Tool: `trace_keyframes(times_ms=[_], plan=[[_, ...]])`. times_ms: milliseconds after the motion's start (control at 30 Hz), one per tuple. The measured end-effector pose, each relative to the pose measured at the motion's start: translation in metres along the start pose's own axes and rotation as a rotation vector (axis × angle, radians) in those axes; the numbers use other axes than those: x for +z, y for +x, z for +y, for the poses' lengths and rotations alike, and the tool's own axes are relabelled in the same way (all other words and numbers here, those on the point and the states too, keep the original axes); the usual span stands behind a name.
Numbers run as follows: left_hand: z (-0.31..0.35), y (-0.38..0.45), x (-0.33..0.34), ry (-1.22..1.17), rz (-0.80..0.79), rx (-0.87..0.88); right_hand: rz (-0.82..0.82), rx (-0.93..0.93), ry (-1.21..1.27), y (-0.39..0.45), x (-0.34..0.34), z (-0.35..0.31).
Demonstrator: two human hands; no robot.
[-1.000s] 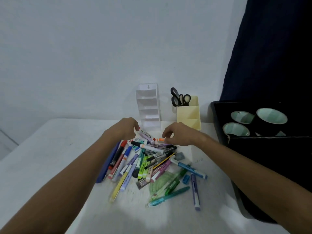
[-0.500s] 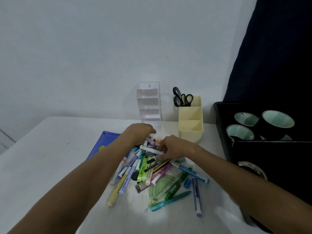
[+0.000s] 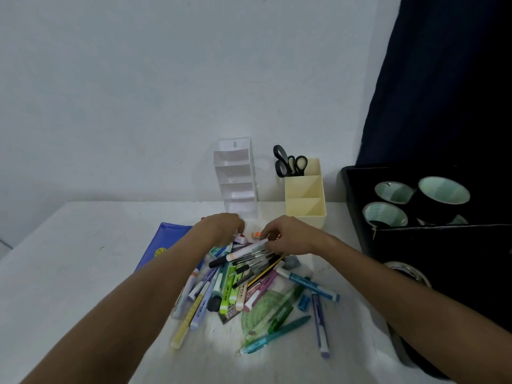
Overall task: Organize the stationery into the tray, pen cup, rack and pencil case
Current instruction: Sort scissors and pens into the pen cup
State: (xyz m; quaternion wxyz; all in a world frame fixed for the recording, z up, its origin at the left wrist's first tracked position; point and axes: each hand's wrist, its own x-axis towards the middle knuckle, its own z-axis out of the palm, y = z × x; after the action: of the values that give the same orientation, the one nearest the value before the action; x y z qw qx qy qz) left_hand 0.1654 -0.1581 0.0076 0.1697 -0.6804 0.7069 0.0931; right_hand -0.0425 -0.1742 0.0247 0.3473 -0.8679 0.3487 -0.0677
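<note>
A cream pen cup [image 3: 305,201] holds black scissors [image 3: 289,164]; left of it stands a white rack [image 3: 237,176], right a black tray [image 3: 357,206] holding tape rolls [image 3: 443,194]. Before the cup, the right hand [image 3: 288,236] grips pens [image 3: 243,256] from a pile on a white table [image 3: 69,273]; the left hand [image 3: 219,228] curls, its grip unclear.

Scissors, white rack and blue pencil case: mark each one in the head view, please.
scissors [image 3: 289,164], head view, on the black handle loops above the cup.
white rack [image 3: 237,173], head view, on a middle shelf.
blue pencil case [image 3: 163,245], head view, on its flat top face.
</note>
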Motion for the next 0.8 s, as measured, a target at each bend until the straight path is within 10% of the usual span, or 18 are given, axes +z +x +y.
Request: trace_keyframes(times_ms=[800], plan=[[-0.004,-0.011,-0.005,-0.181,0.003,-0.080,0.211,0.100,0.674,-0.012,-0.019,0.010]])
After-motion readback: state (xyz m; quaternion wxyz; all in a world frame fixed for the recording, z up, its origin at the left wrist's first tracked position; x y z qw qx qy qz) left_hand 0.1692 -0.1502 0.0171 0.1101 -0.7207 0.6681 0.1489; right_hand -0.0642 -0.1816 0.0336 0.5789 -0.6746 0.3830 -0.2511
